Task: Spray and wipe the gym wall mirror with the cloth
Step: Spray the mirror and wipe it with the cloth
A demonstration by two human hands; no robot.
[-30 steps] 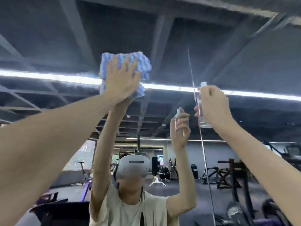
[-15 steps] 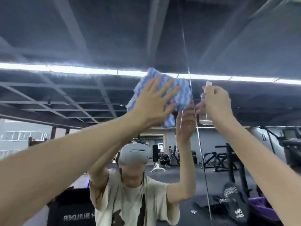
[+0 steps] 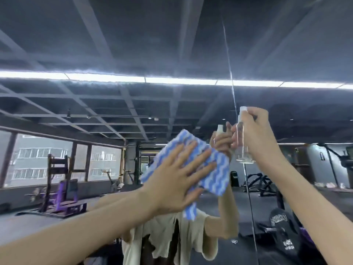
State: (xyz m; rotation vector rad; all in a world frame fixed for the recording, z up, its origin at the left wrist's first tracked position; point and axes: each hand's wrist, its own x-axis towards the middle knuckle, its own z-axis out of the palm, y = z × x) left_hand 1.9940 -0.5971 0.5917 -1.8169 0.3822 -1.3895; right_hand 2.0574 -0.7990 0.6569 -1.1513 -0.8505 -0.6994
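You were in the wiping step: your left hand (image 3: pixel 177 178) lay flat, fingers straight and spread, pressing the blue-and-white wavy-striped cloth (image 3: pixel 216 175) against the large gym wall mirror (image 3: pixel 99 115), just left of the thin vertical seam (image 3: pixel 230 73) between its panels. Your right hand (image 3: pixel 255 134) was curled round the small clear plastic spray bottle (image 3: pixel 241 148), held upright beside the cloth and near the glass. Whether it touched the glass I could not tell. The next move, as I judged it, called for steady flat pressure and overlapping passes, with the bottle out of the cloth's path — or another spray wherever the glass looked dry.
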